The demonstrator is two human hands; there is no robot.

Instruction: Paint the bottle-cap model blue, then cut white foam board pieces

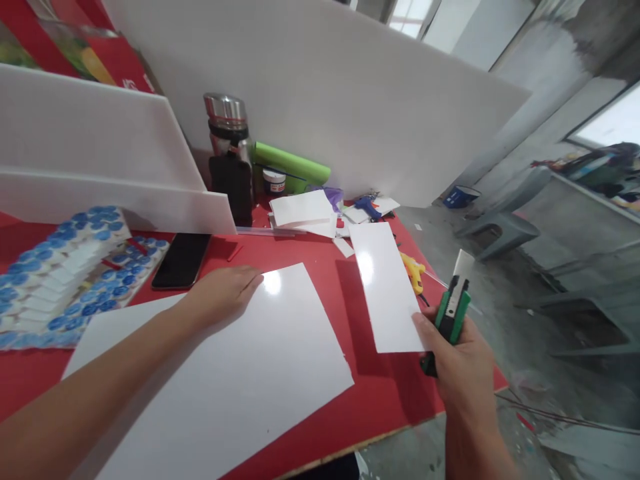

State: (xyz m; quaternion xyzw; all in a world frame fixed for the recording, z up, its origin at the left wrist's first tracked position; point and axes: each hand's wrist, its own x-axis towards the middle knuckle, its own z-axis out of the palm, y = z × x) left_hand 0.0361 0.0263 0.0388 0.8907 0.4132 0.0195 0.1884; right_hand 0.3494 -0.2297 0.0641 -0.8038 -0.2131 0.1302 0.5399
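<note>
A large white sheet of board [240, 387] lies on the red tabletop. My left hand [227, 293] rests flat on its far part, fingers stretched out and holding nothing. My right hand [463, 353] grips a green and black utility knife [453, 310], its blade end pointing up and away. Between the thumb and fingers of that same hand is the corner of a smaller white rectangular board piece [387, 293], raised above the table and casting a shadow. The fingers behind the knife are partly hidden.
A phone [183, 260] and a blue-and-white staircase model [75, 273] are at left. Behind stand a flask [230, 160], a green roll [293, 163], white offcuts [305, 210] and a large upright board [345, 100]. Yellow [414, 272] and blue [367, 207] glue guns lie near the right edge.
</note>
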